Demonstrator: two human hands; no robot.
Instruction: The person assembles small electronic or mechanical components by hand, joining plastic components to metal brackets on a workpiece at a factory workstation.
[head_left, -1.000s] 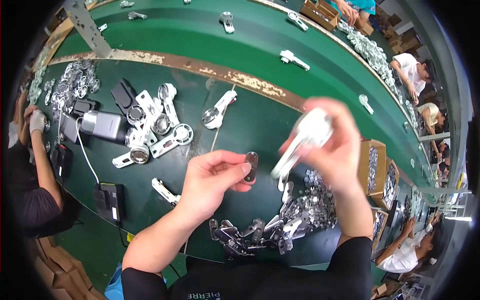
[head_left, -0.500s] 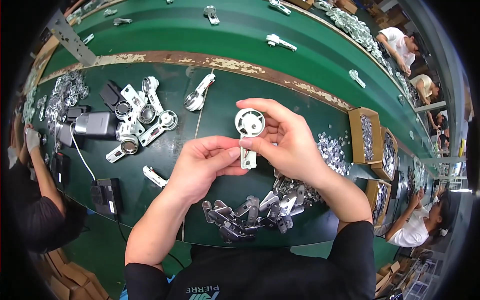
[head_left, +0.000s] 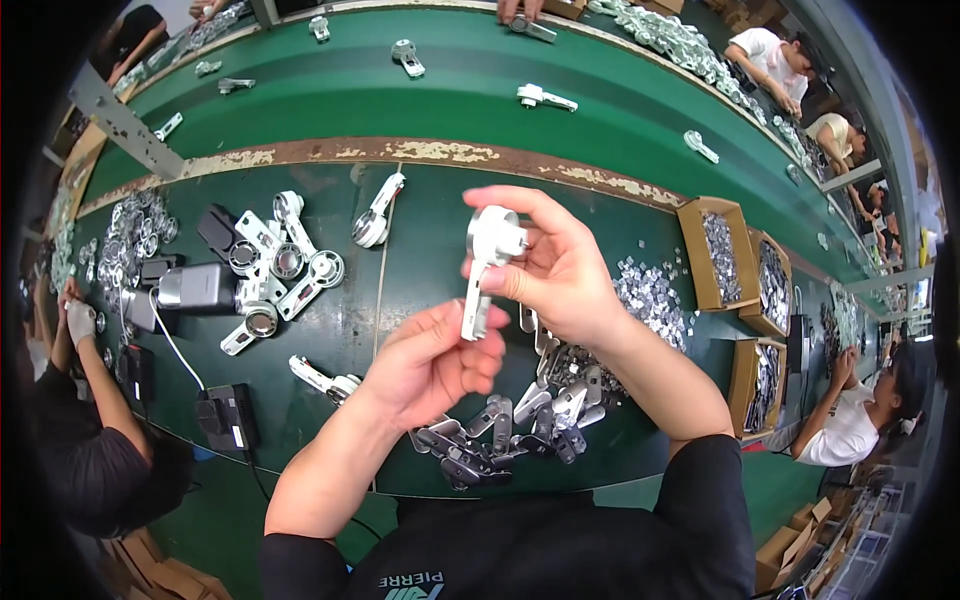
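1. Right hand (head_left: 555,280): clamped on white fan unit (head_left: 488,247) at its nine o'clock, now turned edge-on, apparently exposing the handle (head_left: 473,312) for work
2. Left hand (head_left: 425,360): unit's seven o'clock (grip cannot be told)

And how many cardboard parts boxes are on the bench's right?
3: the far box, the middle box to its right, and the near box. More may be hidden.

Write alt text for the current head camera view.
A right hand holds a round-headed white part above a green worktable, the left hand at its lower end; small silver pieces and open cardboard boxes sit to the right.
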